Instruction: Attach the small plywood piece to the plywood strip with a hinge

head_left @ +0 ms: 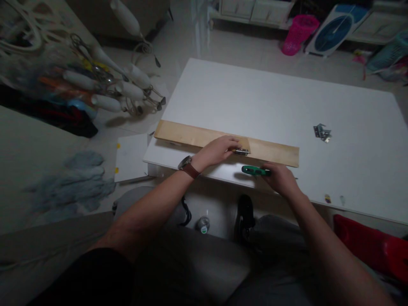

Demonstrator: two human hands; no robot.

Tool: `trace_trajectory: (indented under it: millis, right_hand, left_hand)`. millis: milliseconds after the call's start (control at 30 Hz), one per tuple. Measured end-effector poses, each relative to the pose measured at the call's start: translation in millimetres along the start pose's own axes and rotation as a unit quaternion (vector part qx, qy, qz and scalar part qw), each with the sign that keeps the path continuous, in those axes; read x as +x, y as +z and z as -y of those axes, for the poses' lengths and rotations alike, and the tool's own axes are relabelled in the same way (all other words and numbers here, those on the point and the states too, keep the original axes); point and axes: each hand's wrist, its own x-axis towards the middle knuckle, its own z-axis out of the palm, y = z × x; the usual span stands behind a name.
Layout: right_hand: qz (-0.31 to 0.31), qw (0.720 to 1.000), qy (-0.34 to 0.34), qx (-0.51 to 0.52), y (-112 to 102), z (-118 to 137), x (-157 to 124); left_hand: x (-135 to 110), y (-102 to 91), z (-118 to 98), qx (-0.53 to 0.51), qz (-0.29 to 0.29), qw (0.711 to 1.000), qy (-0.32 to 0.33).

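Observation:
A long pale wooden board [191, 135] lies across the near part of a white table [287, 102]. My left hand [216, 151], with a brown-strapped watch on the wrist, rests on the board with its fingertips closed on a small metal hinge [242, 151]. My right hand [280, 178] lies just in front of the board and is closed around a green-handled screwdriver [253, 171], whose handle points left. The screwdriver's tip is hidden by my hand.
Several loose metal hinges [322, 132] sit at the table's right. White-handled tools and scissors [121, 91] lie on the floor at left, beside a sheet of paper [132, 157]. A red object [369, 248] is at lower right. A pink basket [298, 34] stands behind.

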Motion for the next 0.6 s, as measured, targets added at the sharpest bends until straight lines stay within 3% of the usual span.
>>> trace_trajectory:
  millis: [200,367,433,600]
  right_hand:
    - [0.013,0.999,0.027,-0.016,3.8,4.5,3.5]
    - [-0.036,0.993,-0.029,0.104,-9.0,3.8,1.9]
    - [-0.072,0.98,-0.041,0.18,-15.6,7.3,1.8]
    - [-0.228,0.915,0.045,0.329,-22.2,19.7,12.3]
  left_hand:
    - [-1.0,2.4,-0.8,0.014,0.013,1.0,-0.006]
    - [-6.0,3.3,-2.2,0.046,0.028,0.999,-0.011]
    - [-7.4,4.0,-2.4,0.057,0.029,0.998,-0.011]
    - [-8.6,6.2,-1.6,0.061,0.022,0.998,-0.011]
